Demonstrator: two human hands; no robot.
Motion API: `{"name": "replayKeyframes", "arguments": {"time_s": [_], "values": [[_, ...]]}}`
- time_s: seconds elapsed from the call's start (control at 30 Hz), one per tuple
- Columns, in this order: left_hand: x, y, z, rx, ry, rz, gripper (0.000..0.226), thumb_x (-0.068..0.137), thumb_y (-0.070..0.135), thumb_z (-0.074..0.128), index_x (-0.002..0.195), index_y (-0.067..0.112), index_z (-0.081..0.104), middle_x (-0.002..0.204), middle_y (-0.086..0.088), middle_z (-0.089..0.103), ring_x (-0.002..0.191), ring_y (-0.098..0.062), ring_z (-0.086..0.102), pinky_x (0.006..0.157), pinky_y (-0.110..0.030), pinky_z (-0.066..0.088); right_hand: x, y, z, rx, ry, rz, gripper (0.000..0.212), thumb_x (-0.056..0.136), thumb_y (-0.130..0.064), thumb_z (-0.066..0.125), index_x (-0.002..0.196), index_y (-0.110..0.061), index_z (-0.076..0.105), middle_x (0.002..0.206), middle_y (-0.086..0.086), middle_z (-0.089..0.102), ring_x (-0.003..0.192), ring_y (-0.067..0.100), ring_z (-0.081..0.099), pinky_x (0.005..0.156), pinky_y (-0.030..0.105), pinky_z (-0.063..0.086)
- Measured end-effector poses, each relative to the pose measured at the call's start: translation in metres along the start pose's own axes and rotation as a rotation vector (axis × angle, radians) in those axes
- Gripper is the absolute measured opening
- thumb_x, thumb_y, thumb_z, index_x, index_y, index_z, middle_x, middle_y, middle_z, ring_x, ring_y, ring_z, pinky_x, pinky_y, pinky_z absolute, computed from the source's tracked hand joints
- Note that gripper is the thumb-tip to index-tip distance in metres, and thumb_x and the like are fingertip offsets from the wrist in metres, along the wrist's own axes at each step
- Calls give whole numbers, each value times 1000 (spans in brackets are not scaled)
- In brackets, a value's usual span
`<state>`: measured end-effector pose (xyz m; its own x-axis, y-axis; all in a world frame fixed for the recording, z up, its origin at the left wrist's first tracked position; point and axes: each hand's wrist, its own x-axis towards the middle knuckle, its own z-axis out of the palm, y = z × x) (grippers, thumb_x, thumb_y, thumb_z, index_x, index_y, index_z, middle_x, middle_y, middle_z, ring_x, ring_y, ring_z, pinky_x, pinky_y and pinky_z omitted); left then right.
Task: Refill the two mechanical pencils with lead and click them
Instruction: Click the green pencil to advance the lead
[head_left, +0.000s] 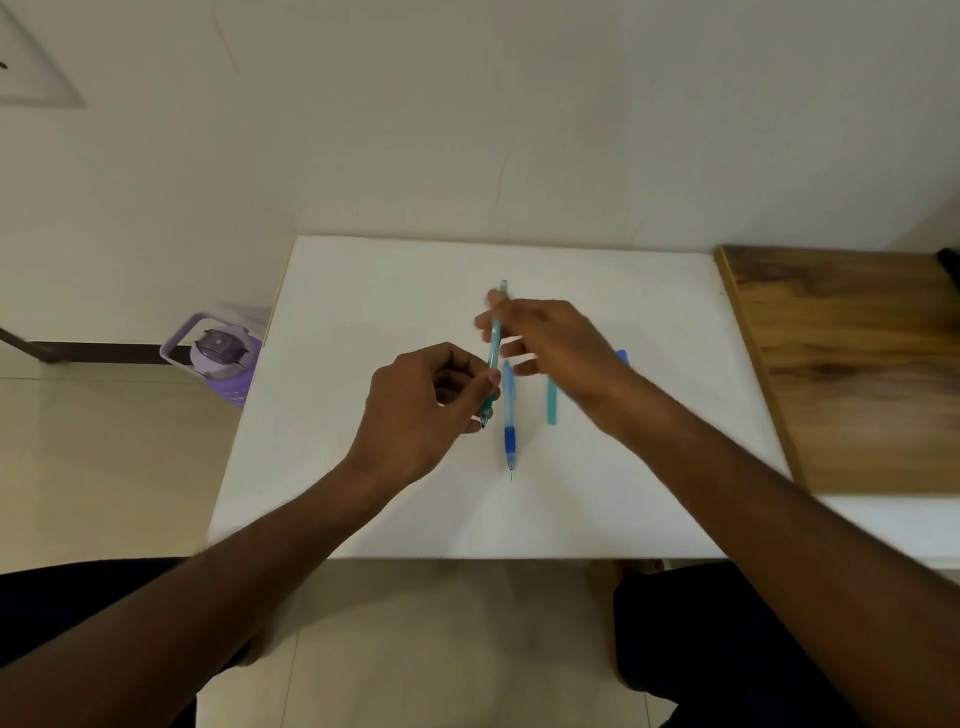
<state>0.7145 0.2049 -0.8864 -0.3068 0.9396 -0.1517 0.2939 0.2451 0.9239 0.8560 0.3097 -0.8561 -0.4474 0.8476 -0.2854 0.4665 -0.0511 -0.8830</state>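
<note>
Teal pencil (494, 347) is pinched near its tip by the left hand (421, 410) — centre frame. Right hand (556, 345) is blurred at its upper barrel; grip can't be told. Blue pencil (509, 415) lies on the white surface (363, 467) — just right.

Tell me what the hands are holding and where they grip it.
The teal pencil: the left hand pinches it near the tip, the right hand around its upper part.

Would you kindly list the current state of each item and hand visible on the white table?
Teal pencil: held off the table by both hands, tip toward the person.
Blue pencil: lying flat, untouched, tip toward the person.
Teal lead case: lying flat, partly hidden.
Left hand: pinching the teal pencil's tip end.
Right hand: fingers on its upper barrel.
</note>
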Motion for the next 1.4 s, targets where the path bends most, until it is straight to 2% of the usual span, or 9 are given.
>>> {"name": "replayKeyframes", "arguments": {"time_s": [0.13, 0.3, 0.5, 0.73, 0.83, 0.93, 1.07, 1.27, 1.4], "values": [[-2, 2, 0, 73, 31, 135, 21, 97, 30, 77, 109, 14, 77, 92, 1, 81, 79, -14, 80, 75, -37, 69, -1, 3, 15, 226, -51, -114, 32, 109, -32, 50, 103, -15, 76, 105, -1, 80, 101, 17, 76, 96, 42, 61], [0, -1, -10, 52, 49, 180, 27, 93, 30, 81, 115, 15, 77, 94, 7, 81, 83, -9, 79, 73, -26, 67, 0, -7, 10, 669, -44, -141, 30, 112, -22, 44, 100, -9, 69, 88, 8, 77, 87, 25, 76, 82, 38, 63], [-3, -7, -20, -38, 19, 104, 20, 91, 32, 84, 107, 22, 80, 86, 10, 81, 81, -13, 79, 67, -23, 65, 3, -21, 16, 970, -94, -101, 31, 112, -19, 41, 99, -3, 64, 65, 3, 53, 54, 13, 46, 56, 28, 45], [-3, -5, -26, -3, -21, 119, 15, 88, 43, 84, 97, 33, 79, 82, 17, 79, 74, -5, 74, 67, -18, 58, 2, -31, 16, 1089, -77, -54, 35, 110, -29, 44, 87, -10, 62, 57, -1, 39, 47, 10, 31, 49, 26, 30], [-3, -4, -27, 37, -13, 135, 15, 86, 43, 86, 95, 32, 79, 82, 18, 79, 76, -7, 74, 72, -19, 60, -7, -37, 22, 1095, -25, -65, 46, 107, -45, 46, 73, -16, 56, 54, -3, 35, 44, 10, 28, 49, 27, 25], [-5, -2, -28, 91, -45, 146, 22, 81, 46, 89, 95, 32, 78, 80, 19, 78, 74, -7, 74, 70, -13, 56, -19, -37, 30, 1102, 41, -63, 65, 101, -65, 45, 59, -16, 38, 51, -1, 27, 44, 13, 21, 47, 25, 23], [-6, -3, -27, 134, -90, 101, 30, 78, 49, 90, 97, 30, 78, 74, 23, 77, 67, -1, 71, 62, -6, 49, -21, -34, 34, 1109, 94, 3, 60, 100, -49, 47, 53, -16, 29, 49, -1, 22, 45, 14, 16, 47, 25, 15], [-5, -4, -29, 127, -104, 69, 29, 80, 48, 90, 99, 32, 76, 76, 23, 77, 67, 2, 69, 62, -4, 48, -9, -31, 33, 1081, -17, -62, 38, 96, -31, 36, 62, -16, 42, 51, -3, 25, 45, 13, 14, 46, 21, 17], [-4, -3, -28, 128, -101, 90, 18, 84, 43, 88, 97, 37, 76, 82, 23, 76, 77, 3, 70, 66, -4, 49, 0, -30, 26, 1138, -75, -52, 44, 98, -45, 38, 62, -19, 37, 51, -5, 22, 42, 11, 15, 45, 21, 17]]}}
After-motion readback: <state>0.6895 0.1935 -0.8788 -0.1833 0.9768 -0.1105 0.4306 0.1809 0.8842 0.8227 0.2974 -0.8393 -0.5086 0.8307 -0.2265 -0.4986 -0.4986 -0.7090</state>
